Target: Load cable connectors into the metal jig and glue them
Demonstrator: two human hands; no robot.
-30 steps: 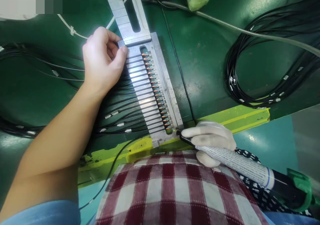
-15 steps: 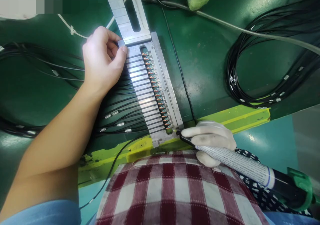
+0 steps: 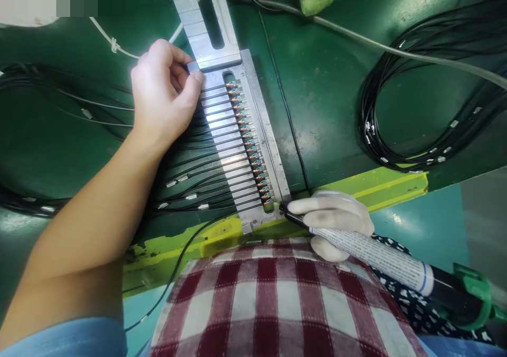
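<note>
My bare left hand (image 3: pixel 164 95) pinches the upper left corner of a metal fixture (image 3: pixel 225 156), thumb on top. Side by side across the fixture lie several black cables (image 3: pixel 222 132). Their stripped copper ends meet small green circuit boards (image 3: pixel 250 140) in a long slot. White-gloved, my right hand (image 3: pixel 332 222) is closed around a glue syringe (image 3: pixel 376 256) with a printed white label and a green end cap. The syringe's black front end points at the lower end of the slot, near the last board; its very tip is hard to make out.
A hinged metal lid (image 3: pixel 209 24) stands open at the fixture's far end. Coiled black cables (image 3: pixel 368 103) lie at the right, more cables (image 3: pixel 43 80) at the left. A grey hose (image 3: pixel 380 48) crosses the green bench. Yellow edging (image 3: pixel 396 185) lines the bench's near side.
Very little differs. The syringe's front end has shifted slightly, and its green rear end has moved a bit to the left. My left hand keeps its hold on the fixture.
</note>
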